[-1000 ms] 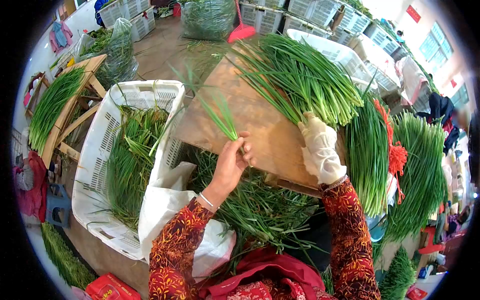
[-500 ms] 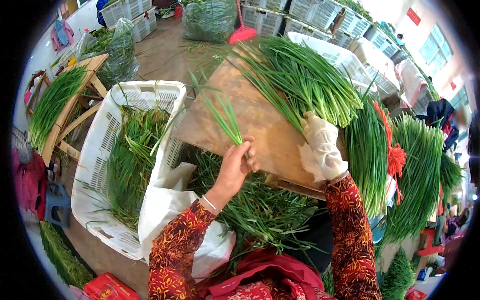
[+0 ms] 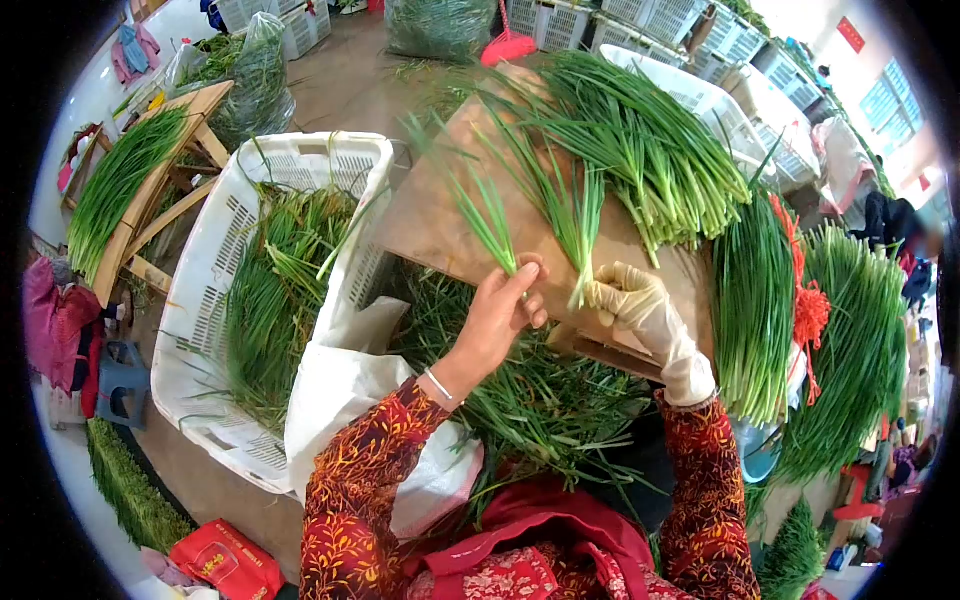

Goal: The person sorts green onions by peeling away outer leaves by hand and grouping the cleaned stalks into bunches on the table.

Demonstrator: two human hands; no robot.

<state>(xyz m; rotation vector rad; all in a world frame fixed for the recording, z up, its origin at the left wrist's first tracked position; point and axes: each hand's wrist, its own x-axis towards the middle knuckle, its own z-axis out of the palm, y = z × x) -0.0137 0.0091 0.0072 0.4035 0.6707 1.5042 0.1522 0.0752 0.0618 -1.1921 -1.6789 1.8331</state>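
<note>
My bare left hand pinches a few garlic chive stalks near their lower ends, their blades pointing away over the wooden board. Beside it, my right hand, in a whitish glove, grips a small bunch of garlic chives by the pale ends. That bunch lies across the board, just left of a large pile of garlic chives. Below both hands is a heap of loose, tangled leaves.
To the left stands a white plastic crate with leaves inside. A white sack lies against it. Tied chive bundles with red string are at the right. A wooden bench holds more chives. Further back are stacked crates.
My right hand has drawn a small bunch from the large pile toward me and to the left. My left hand still holds its few stalks. The view has shifted slightly.
</note>
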